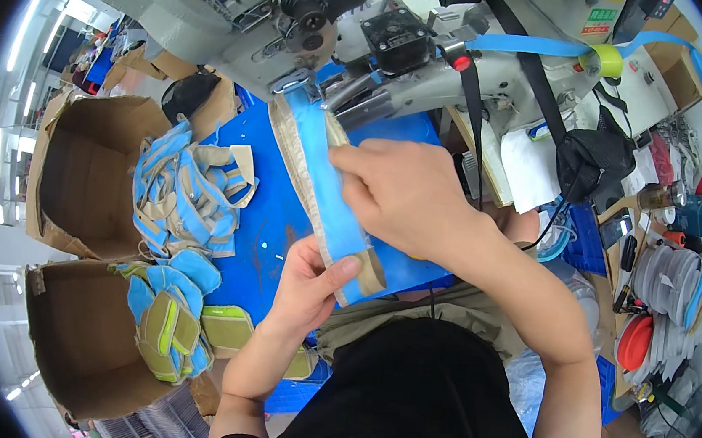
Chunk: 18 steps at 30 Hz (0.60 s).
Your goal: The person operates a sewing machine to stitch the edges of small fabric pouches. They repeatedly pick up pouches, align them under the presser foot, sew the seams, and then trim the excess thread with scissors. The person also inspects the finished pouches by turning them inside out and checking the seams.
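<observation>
A long blue and beige fabric piece (321,178) lies on the blue work surface (263,210) and runs up under the sewing machine (344,24). My left hand (307,282) pinches its near end, thumb on top. My right hand (404,192) presses flat on the piece's middle right side, fingers pointing left. The far end sits at the machine's presser foot (306,86).
A pile of blue and beige fabric pieces (188,195) lies left of the work surface. More padded blue and yellow-green pieces (172,320) sit lower left. Two open cardboard boxes (85,168) stand at the left. Spools, tape rolls (675,280) and tools crowd the right.
</observation>
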Available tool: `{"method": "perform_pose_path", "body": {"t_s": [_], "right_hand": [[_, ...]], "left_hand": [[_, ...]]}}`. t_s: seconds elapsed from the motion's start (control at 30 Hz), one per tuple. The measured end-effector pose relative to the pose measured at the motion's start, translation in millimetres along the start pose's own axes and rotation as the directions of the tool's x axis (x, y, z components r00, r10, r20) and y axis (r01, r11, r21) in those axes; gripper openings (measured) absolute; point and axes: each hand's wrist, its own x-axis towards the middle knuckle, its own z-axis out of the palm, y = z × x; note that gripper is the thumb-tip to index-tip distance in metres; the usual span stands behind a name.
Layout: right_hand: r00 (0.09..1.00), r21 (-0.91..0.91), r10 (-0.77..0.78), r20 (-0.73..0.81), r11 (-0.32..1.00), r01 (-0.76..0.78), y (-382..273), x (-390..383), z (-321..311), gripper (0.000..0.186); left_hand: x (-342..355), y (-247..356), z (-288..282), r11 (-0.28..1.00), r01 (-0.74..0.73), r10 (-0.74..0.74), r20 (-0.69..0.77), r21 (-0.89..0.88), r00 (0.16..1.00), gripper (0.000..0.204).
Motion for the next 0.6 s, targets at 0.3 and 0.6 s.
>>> {"method": "perform_pose_path", "body": {"t_s": [0.3,0.6], "right_hand": [[0.987,0.518,0.117,0.113,0.841,-0.159,-11,-50,0,0.022],[0.911,0.785,0.398,0.112,0.526,-0.326,-24,-76,22,0.029]], "left_hand": [[-4,-5,-5,0.997,-0.067,0.067,-0.001,0.043,0.998,0.021],[-12,-17,2,0.972,-0.099,0.107,-0.026,0.212,0.994,0.022]]}}
